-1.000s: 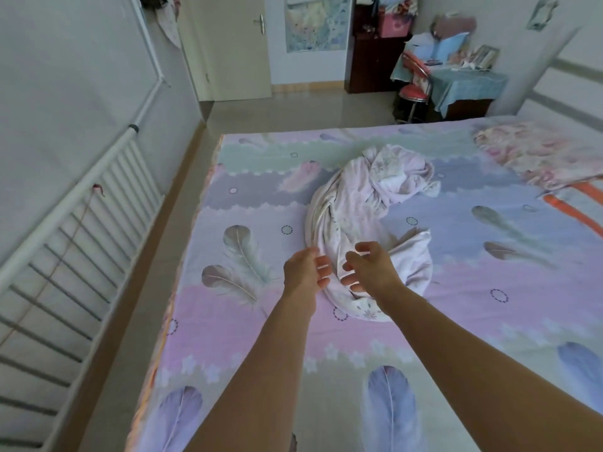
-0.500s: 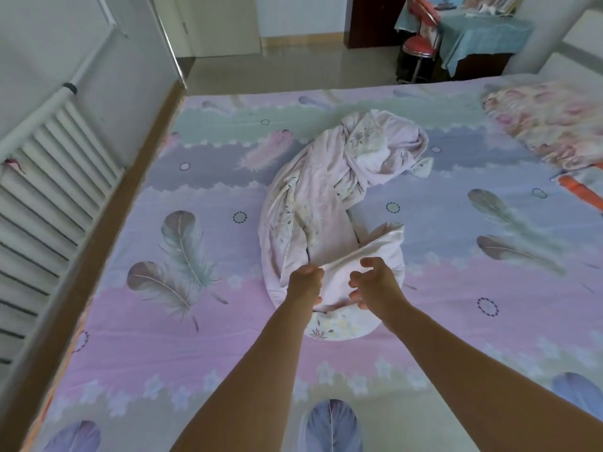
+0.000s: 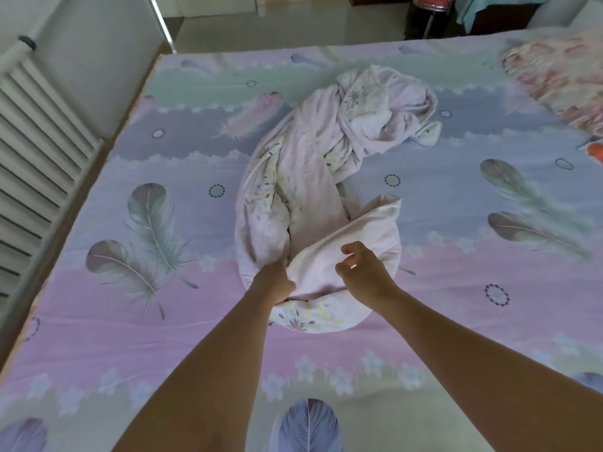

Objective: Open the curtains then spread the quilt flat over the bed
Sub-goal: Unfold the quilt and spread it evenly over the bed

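A pale pink quilt with a floral lining lies twisted in a bundle in the middle of the bed, which has a feather-print sheet. My left hand grips the near edge of a folded flap of the quilt, and its fingertips are tucked under the cloth. Just to the right, my right hand is over the same flap. Its thumb and fingers are curved and apart, with nothing pinched between them. No curtains are in view.
A white radiator runs along the wall left of the bed, with a strip of floor between them. A floral pillow lies at the bed's far right. Beyond the bed are a red chair and a teal-covered table.
My view has dropped closer to the quilt. My left hand has closed on the flap's edge, and my right hand has shifted over the flap.
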Demonstrator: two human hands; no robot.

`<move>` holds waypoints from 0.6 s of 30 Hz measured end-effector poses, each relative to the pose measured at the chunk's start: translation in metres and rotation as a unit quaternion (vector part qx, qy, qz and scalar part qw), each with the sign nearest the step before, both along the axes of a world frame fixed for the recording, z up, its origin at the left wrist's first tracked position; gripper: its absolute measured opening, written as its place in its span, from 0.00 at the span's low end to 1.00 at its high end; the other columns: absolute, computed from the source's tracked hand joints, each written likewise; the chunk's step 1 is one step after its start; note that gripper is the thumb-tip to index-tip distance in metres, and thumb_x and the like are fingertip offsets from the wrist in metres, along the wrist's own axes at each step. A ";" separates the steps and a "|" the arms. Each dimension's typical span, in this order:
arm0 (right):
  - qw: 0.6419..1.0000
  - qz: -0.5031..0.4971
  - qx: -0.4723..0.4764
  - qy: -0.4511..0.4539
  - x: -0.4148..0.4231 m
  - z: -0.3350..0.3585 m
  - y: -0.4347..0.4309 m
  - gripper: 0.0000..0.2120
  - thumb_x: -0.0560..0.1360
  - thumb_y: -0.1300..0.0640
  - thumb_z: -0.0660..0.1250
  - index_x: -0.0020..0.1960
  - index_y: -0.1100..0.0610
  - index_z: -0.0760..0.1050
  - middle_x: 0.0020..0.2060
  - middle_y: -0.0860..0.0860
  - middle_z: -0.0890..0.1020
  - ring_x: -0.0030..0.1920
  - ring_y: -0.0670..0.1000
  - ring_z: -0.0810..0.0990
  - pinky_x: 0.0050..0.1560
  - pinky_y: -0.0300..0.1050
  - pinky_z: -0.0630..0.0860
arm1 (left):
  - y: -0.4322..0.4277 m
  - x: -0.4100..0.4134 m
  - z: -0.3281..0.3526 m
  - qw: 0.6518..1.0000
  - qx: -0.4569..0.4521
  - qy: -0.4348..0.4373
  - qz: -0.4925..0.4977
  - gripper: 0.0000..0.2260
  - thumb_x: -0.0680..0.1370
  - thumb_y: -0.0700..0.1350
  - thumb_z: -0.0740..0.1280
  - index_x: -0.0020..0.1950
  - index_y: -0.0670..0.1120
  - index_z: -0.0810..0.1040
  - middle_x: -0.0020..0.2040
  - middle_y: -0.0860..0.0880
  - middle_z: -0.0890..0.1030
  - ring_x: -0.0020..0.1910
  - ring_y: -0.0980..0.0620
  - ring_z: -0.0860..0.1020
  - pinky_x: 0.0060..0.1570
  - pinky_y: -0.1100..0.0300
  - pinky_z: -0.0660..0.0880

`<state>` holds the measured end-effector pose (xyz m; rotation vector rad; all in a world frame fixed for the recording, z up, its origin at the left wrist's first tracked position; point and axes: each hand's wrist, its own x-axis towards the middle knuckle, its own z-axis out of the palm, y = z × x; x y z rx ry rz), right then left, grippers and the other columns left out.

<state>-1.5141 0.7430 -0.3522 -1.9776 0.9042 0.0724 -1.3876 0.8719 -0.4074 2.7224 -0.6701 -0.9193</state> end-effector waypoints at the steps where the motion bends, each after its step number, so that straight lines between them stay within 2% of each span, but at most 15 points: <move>1: 1.000 0.018 -0.023 -0.001 0.000 0.000 0.002 0.21 0.76 0.58 0.62 0.68 0.54 0.65 0.56 0.51 0.75 0.56 0.53 0.75 0.55 0.51 0.74 | 0.003 -0.005 0.007 1.000 0.010 0.010 -0.024 0.22 0.77 0.45 0.65 0.70 0.42 0.68 0.60 0.42 0.77 0.56 0.43 0.77 0.49 0.58 0.72; 3: 0.989 0.084 -0.119 0.011 -0.001 0.004 0.006 0.29 0.73 0.59 0.66 0.71 0.53 0.60 0.65 0.52 0.68 0.64 0.54 0.68 0.58 0.52 0.72 | 0.010 -0.019 0.022 0.998 -0.018 0.039 -0.055 0.11 0.76 0.47 0.66 0.54 0.42 0.76 0.48 0.43 0.79 0.47 0.44 0.78 0.41 0.59 0.70; 4: 0.976 0.127 -0.174 0.025 -0.002 0.008 0.008 0.34 0.70 0.59 0.69 0.72 0.52 0.57 0.68 0.52 0.63 0.67 0.55 0.64 0.60 0.53 0.69 | 0.013 -0.027 0.030 0.995 -0.047 0.050 -0.067 0.07 0.75 0.47 0.66 0.45 0.43 0.75 0.42 0.45 0.78 0.41 0.47 0.76 0.36 0.61 0.68; 6: 0.940 0.227 -0.242 0.079 -0.004 0.018 0.011 0.43 0.66 0.58 0.72 0.74 0.48 0.51 0.73 0.49 0.53 0.73 0.55 0.53 0.68 0.57 0.61 | 0.020 -0.039 0.052 0.990 -0.108 0.062 -0.066 0.11 0.73 0.44 0.67 0.33 0.46 0.68 0.31 0.45 0.74 0.29 0.55 0.70 0.27 0.64 0.62; 8: 0.903 0.300 -0.271 0.145 -0.009 0.027 0.014 0.43 0.67 0.53 0.73 0.75 0.47 0.53 0.76 0.46 0.49 0.77 0.54 0.45 0.74 0.61 0.48 | 0.025 -0.046 0.080 0.981 -0.179 0.069 -0.032 0.16 0.71 0.41 0.65 0.28 0.47 0.61 0.24 0.46 0.65 0.24 0.55 0.60 0.26 0.63 0.56; 9: 0.892 0.316 -0.282 0.160 -0.013 0.033 0.016 0.39 0.69 0.50 0.72 0.74 0.48 0.57 0.76 0.46 0.51 0.77 0.53 0.44 0.74 0.62 0.43 | 0.028 -0.048 0.096 0.973 -0.215 0.078 -0.010 0.16 0.69 0.40 0.64 0.27 0.47 0.58 0.25 0.49 0.60 0.25 0.54 0.57 0.27 0.61 0.54; 11: 0.890 0.309 -0.305 0.138 -0.023 0.048 0.020 0.24 0.75 0.47 0.65 0.69 0.49 0.67 0.71 0.48 0.66 0.76 0.52 0.54 0.74 0.61 0.40 | 0.034 -0.050 0.129 0.956 -0.276 0.101 0.015 0.12 0.66 0.40 0.61 0.28 0.46 0.57 0.28 0.49 0.56 0.28 0.52 0.55 0.30 0.58 0.52; 13: 0.907 0.271 -0.304 0.104 -0.032 0.067 0.029 0.17 0.79 0.45 0.58 0.62 0.51 0.73 0.58 0.49 0.79 0.67 0.52 0.70 0.75 0.55 0.48 | 0.038 -0.052 0.157 0.945 -0.310 0.101 0.020 0.08 0.64 0.41 0.58 0.29 0.45 0.59 0.29 0.46 0.57 0.29 0.51 0.56 0.30 0.60 0.52; 14: 0.925 0.244 -0.274 0.099 -0.036 0.078 0.035 0.16 0.80 0.45 0.56 0.59 0.53 0.74 0.53 0.50 0.81 0.61 0.54 0.75 0.71 0.51 0.57 | 0.039 -0.054 0.168 0.940 -0.324 0.102 0.029 0.08 0.64 0.41 0.58 0.28 0.45 0.59 0.28 0.47 0.57 0.29 0.51 0.56 0.28 0.63 0.54; 15: 0.945 0.214 -0.229 0.096 -0.041 0.090 0.041 0.16 0.80 0.45 0.55 0.56 0.54 0.74 0.49 0.51 0.81 0.56 0.55 0.77 0.61 0.49 0.66 | 0.040 -0.057 0.179 0.934 -0.338 0.105 0.044 0.09 0.65 0.41 0.58 0.27 0.46 0.59 0.27 0.49 0.58 0.28 0.52 0.57 0.25 0.65 0.56; 16: 0.963 0.185 -0.172 0.092 -0.045 0.101 0.046 0.15 0.80 0.44 0.56 0.50 0.55 0.73 0.43 0.50 0.79 0.49 0.56 0.77 0.49 0.46 0.70 | 0.042 -0.060 0.188 0.929 -0.349 0.110 0.062 0.11 0.67 0.40 0.58 0.27 0.48 0.59 0.25 0.52 0.58 0.27 0.53 0.57 0.24 0.67 0.56; 17: 0.977 0.162 -0.112 0.078 -0.050 0.111 0.050 0.14 0.79 0.44 0.57 0.44 0.54 0.71 0.37 0.49 0.76 0.42 0.55 0.76 0.41 0.45 0.68 | 0.044 -0.063 0.196 0.924 -0.355 0.114 0.081 0.13 0.68 0.38 0.58 0.26 0.48 0.59 0.24 0.54 0.58 0.26 0.54 0.57 0.24 0.68 0.56; 18: 0.986 0.147 -0.056 0.056 -0.056 0.121 0.054 0.14 0.79 0.45 0.59 0.39 0.53 0.69 0.33 0.48 0.73 0.37 0.53 0.74 0.36 0.44 0.66 | 0.045 -0.066 0.204 0.923 -0.354 0.117 0.099 0.14 0.69 0.36 0.58 0.26 0.49 0.58 0.24 0.55 0.57 0.26 0.54 0.56 0.26 0.66 0.56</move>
